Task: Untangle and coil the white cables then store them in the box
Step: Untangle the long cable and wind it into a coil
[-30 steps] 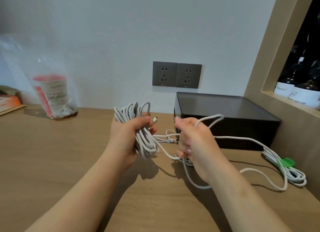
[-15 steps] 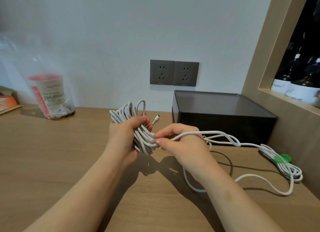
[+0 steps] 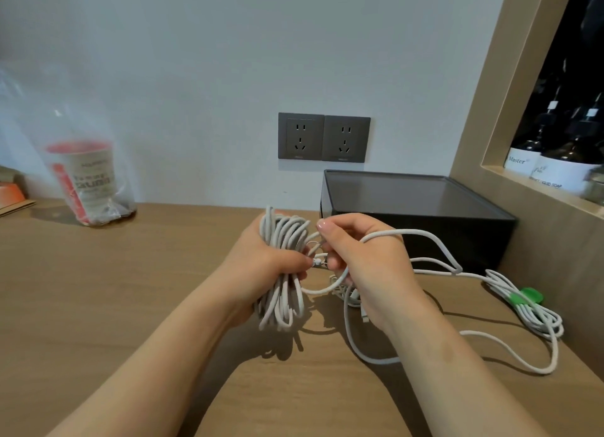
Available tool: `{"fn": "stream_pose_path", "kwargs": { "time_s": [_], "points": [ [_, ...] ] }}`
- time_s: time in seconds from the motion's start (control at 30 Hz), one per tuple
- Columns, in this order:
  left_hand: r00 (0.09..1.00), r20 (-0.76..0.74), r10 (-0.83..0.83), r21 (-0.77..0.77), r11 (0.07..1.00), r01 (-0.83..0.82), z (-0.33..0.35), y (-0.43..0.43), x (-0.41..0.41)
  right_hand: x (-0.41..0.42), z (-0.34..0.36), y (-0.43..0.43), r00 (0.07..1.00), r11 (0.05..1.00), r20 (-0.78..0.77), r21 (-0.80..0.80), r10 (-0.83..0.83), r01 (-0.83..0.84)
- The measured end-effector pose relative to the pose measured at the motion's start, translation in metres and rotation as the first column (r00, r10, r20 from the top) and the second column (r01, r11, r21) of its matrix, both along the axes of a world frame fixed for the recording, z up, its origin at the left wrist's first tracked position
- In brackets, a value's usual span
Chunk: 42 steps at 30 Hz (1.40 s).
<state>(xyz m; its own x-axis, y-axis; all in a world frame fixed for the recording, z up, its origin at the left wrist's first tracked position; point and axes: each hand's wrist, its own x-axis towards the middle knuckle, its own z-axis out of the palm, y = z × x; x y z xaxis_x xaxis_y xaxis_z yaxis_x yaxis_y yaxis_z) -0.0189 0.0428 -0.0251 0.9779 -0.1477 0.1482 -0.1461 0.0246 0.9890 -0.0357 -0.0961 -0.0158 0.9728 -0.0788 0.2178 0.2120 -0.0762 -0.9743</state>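
Note:
My left hand (image 3: 261, 260) grips a thick bundle of coiled white cable (image 3: 282, 273) upright above the wooden desk. My right hand (image 3: 362, 260) sits right beside it, fingers curled round a loose strand of white cable (image 3: 425, 237) that loops over its back and trails off to the right. That strand runs to a second small coil (image 3: 529, 312) bound with a green tie (image 3: 526, 296) lying on the desk. The black box (image 3: 425, 221) stands closed behind my right hand, against the wall.
A clear plastic bag holding a red-and-white cup (image 3: 88, 178) stands at the back left. Two grey wall sockets (image 3: 323, 137) are above the box. A wooden niche with dark bottles (image 3: 555, 162) borders the desk on the right.
My right hand has come from the right up against the bundle, bringing the loose strand over it. The bundle in my left hand has turned more upright.

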Motion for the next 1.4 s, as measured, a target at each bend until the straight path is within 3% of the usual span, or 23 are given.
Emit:
{"fn": "stream_pose_path", "kwargs": {
  "time_s": [0.1,0.23,0.43,0.47,0.53,0.63,0.7,0.77,0.83,0.93,0.97,1.0,1.03,1.1,1.13,1.2,1.3,1.4],
  "points": [
    [0.991,-0.089,0.099,-0.148,0.983,-0.111,-0.001,0.002,0.005,0.001,0.004,0.001,0.998,0.964,-0.054,0.263,0.037,-0.021],
    [0.936,-0.332,0.117,-0.467,0.841,-0.271,-0.006,0.018,0.021,0.003,0.011,-0.009,0.978,0.710,-0.170,0.703,0.118,0.037],
    [0.889,-0.452,0.072,-0.658,0.646,-0.387,-0.005,0.045,0.035,0.009,0.005,-0.024,0.959,0.341,-0.279,0.907,0.043,0.248],
    [0.890,-0.452,0.063,-0.675,0.628,-0.387,-0.005,0.049,0.036,0.009,0.004,-0.026,0.953,0.347,-0.302,0.895,0.005,0.282],
    [0.896,-0.439,0.058,-0.706,0.595,-0.385,-0.006,0.054,0.038,0.009,0.003,-0.026,0.936,0.520,-0.347,0.790,-0.057,0.325],
    [0.928,-0.371,0.016,-0.776,0.543,-0.320,-0.005,0.050,0.037,0.007,0.000,-0.017,0.936,0.845,-0.338,0.468,-0.099,0.258],
    [0.940,-0.337,0.056,-0.782,0.539,-0.312,-0.002,0.047,0.036,0.008,-0.001,-0.014,0.934,0.950,-0.297,0.175,-0.199,0.258],
    [0.941,-0.319,0.116,-0.768,0.549,-0.329,0.000,0.046,0.036,0.011,-0.005,-0.018,0.914,0.907,-0.127,-0.239,-0.384,0.348],
    [0.937,-0.302,0.176,-0.751,0.562,-0.348,-0.001,0.048,0.038,0.011,-0.006,-0.025,0.834,0.703,0.107,-0.486,-0.541,0.518],
    [0.923,-0.296,0.248,-0.746,0.544,-0.385,-0.005,0.050,0.041,0.007,-0.006,-0.029,0.586,0.424,0.557,-0.405,-0.588,0.810],
    [0.916,-0.295,0.270,-0.740,0.542,-0.398,-0.007,0.050,0.042,0.005,-0.005,-0.026,0.517,0.354,0.674,-0.378,-0.529,0.855],
    [0.911,-0.294,0.290,-0.731,0.546,-0.410,-0.008,0.049,0.043,0.005,-0.007,-0.024,0.514,0.349,0.727,-0.386,-0.455,0.854],
    [0.908,-0.289,0.303,-0.721,0.556,-0.415,-0.009,0.048,0.043,0.006,-0.007,-0.020,0.615,0.441,0.680,-0.446,-0.399,0.779],
    [0.917,-0.257,0.305,-0.707,0.587,-0.393,-0.008,0.043,0.040,0.007,-0.010,-0.013,0.887,0.719,0.354,-0.529,-0.297,0.451],
    [0.924,-0.236,0.301,-0.707,0.599,-0.376,-0.007,0.041,0.039,0.007,-0.011,-0.011,0.955,0.807,0.193,-0.512,-0.226,0.294],
    [0.933,-0.211,0.293,-0.707,0.613,-0.353,-0.005,0.040,0.037,0.006,-0.012,-0.008,0.987,0.850,0.070,-0.502,-0.146,0.161],
    [0.948,-0.203,0.245,-0.740,0.595,-0.312,-0.001,0.041,0.034,0.005,-0.009,-0.007,0.990,0.927,-0.014,-0.354,-0.139,0.125],
    [0.978,-0.210,0.020,-0.799,0.573,-0.183,0.003,0.044,0.028,0.004,-0.007,-0.007,0.988,0.950,-0.036,-0.284,-0.149,0.133]
  ]
}}
